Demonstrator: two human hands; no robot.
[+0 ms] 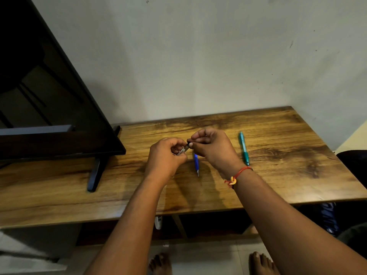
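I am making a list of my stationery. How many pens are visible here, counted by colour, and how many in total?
silver pen, held between the left hand and the right hand: 1
blue pen, lying on the table: 1
teal pen, lying on the table: 1
Total: 3 pens

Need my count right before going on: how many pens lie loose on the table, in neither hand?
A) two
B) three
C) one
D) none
A: the blue pen and the teal pen lie on the table, while the left hand and the right hand both pinch a third, the grey pen.
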